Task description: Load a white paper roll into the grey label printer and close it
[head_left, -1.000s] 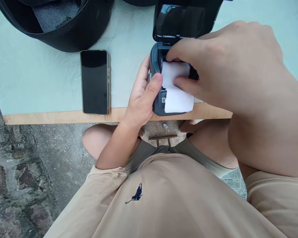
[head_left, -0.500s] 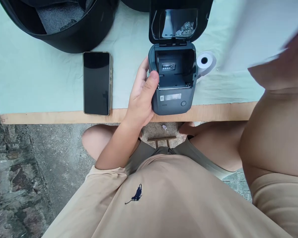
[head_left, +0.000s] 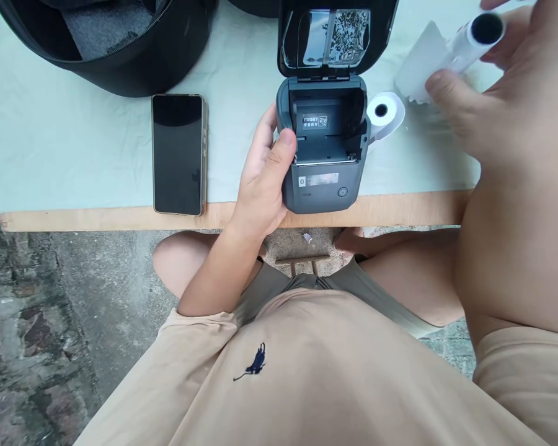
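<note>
A small dark label printer [head_left: 323,186] stands at the table's front edge with its lid [head_left: 335,37] raised and its paper bay showing nothing inside. My left hand [head_left: 265,173] is wrapped round the printer's left side, thumb on the front corner. At the upper right, my right hand [head_left: 497,105] grips a white paper roll [head_left: 462,52] with a dark hollow core; a loose, torn-edged end of paper hangs off to its left. A smaller white roll [head_left: 388,114] lies on the cloth just right of the printer.
A black phone [head_left: 178,155] lies left of the printer, near the wooden table edge [head_left: 97,220]. Behind it stands an open black zipped case [head_left: 134,74] with grey fabric inside. Part of another black object [head_left: 255,6] shows at the top. Pale green cloth [head_left: 65,155] covers the table.
My right hand has come into clearer view at the upper right with the white roll; the paper that was a large blur there now hangs at its left. The printer has barely shifted.
</note>
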Motion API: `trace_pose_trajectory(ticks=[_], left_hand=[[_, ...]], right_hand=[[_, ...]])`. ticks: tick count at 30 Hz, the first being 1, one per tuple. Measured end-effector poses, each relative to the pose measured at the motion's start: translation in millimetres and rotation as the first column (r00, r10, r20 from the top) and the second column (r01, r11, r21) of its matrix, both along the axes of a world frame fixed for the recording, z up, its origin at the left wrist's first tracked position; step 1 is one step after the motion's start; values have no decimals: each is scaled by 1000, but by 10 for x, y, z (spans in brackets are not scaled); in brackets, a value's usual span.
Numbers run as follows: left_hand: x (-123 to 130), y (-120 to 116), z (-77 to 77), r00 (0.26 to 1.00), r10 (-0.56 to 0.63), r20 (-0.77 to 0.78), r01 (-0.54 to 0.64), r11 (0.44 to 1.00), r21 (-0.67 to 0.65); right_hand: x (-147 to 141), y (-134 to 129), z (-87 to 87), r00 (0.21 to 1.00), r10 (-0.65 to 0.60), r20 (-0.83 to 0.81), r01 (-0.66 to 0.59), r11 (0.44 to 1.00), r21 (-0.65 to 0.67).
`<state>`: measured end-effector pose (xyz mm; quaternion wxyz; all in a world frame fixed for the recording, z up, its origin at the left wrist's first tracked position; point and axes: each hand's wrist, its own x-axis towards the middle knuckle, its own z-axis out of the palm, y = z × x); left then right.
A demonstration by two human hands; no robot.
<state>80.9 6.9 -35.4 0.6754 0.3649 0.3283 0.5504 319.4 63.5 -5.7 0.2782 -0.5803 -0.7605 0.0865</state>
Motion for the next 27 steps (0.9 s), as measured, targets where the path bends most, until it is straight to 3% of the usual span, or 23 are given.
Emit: trace_pose_trajectory(ticks=[5, 8, 10, 13, 16, 27], left_hand=[[-12, 4, -11, 1000, 1, -5, -1, 1000, -3], [-16, 13, -18, 1000, -1, -6, 1, 1000, 0], [-19, 14, -16, 1000, -8, -11, 8, 1000, 0], [-20, 5, -1, 1000, -4, -18, 4, 1000, -1], [-12, -9, 25, 1000, 13, -25, -14, 1000, -26], [-1, -10, 43, 999, 9, 48, -8, 1000, -22]], right_hand=[[-9, -70, 70, 1000, 4, 29, 0, 990, -138], [-30, -162, 119, 999, -6, -46, 10, 995, 94], [-117, -243, 163, 994, 56, -94, -33, 974, 226], [-337, -356, 225, 987, 115, 116, -119, 993, 23], [-515, -412, 229, 951, 119, 287, -97, 991, -88], [-638, -371, 64, 965, 51, 257, 8, 974, -227]])
